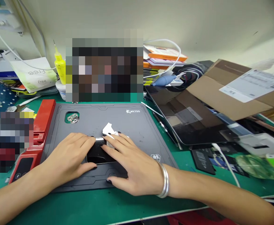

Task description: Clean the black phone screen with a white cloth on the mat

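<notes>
Holding a black phone [96, 153] mid-frame, the left hand [68, 154] had its grip clamped — the right hand [134, 164], grip apart, touched white tissue [108, 128].

Light is bright and soft; the stretched edges seem slightly blurred.

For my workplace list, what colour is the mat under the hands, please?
The mat is dark grey, seen best in the head view.
</notes>
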`<state>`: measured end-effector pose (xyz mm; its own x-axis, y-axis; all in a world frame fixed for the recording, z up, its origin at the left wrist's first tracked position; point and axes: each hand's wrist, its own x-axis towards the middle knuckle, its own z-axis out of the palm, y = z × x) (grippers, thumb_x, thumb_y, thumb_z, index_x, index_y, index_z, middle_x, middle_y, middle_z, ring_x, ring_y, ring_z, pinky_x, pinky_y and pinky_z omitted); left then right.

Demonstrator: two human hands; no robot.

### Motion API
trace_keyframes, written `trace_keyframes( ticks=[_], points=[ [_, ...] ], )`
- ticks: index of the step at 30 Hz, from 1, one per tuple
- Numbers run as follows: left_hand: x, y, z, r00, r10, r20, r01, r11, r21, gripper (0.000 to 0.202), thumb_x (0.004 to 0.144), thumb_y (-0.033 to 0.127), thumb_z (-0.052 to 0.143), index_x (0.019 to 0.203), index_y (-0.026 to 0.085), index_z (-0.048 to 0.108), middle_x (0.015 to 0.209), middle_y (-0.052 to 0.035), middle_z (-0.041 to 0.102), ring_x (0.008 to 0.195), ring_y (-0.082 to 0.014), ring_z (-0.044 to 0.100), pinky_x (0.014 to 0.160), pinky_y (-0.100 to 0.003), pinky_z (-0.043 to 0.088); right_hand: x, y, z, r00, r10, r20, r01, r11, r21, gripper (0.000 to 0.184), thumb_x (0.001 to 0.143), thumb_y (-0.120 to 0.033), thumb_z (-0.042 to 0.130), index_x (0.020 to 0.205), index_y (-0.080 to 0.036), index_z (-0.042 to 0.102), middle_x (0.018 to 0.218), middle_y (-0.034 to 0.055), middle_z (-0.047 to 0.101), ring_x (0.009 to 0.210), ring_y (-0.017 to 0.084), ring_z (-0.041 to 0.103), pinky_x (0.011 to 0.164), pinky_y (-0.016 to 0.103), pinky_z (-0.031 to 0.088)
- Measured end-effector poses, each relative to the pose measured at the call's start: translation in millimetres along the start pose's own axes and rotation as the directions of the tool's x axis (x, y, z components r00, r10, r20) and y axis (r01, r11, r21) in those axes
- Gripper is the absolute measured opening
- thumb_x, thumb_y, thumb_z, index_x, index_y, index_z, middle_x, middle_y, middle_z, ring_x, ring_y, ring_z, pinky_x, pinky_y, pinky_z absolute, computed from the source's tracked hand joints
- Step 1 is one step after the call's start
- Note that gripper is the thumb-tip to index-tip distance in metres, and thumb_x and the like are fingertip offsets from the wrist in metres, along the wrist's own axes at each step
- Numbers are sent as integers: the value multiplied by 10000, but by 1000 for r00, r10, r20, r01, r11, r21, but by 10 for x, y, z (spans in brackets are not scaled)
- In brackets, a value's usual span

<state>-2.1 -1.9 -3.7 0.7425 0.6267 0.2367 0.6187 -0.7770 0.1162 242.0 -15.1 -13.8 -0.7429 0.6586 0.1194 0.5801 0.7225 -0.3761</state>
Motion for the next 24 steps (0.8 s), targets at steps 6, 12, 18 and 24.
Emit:
trace_keyframes(
  ticks=[6,12,18,24],
  points=[
    [-25,5,23,999,-43,22,43,999,3,522,760,379,806,1133,139,530,1064,-130,686,969,-309,646,804,-419,527,-3,-45,24,997,-30,-74,27,999,-35,651,769,-434,708,1265,-33,577,1343,248,535,1250,380,465,1085,592,350],
    [-21,0,28,998,-50,29,50,999,-1,525,763,388,806,1134,162,511,1063,-114,686,963,-301,649,785,-408,530,-2,-84,17,995,-24,-95,17,997,-76,607,767,-447,707,1206,-40,607,1275,247,568,1169,382,503,1014,581,412],
    [-12,-4,15,1000,-7,22,7,1000,0,546,783,367,791,1182,153,485,1043,-108,685,952,-301,641,770,-414,521,-81,-138,19,996,-77,-44,68,982,-179,632,814,-469,676,1251,-22,586,1274,257,575,1177,400,516,1034,580,415],
    [-4,-37,-6,999,43,16,-43,999,1,509,813,365,761,1185,154,484,1002,-96,679,914,-292,635,759,-417,517,-94,-120,-13,994,-106,0,102,958,-270,599,857,-448,667,1256,-9,584,1174,259,636,1030,372,619,917,525,520]
  ],
)
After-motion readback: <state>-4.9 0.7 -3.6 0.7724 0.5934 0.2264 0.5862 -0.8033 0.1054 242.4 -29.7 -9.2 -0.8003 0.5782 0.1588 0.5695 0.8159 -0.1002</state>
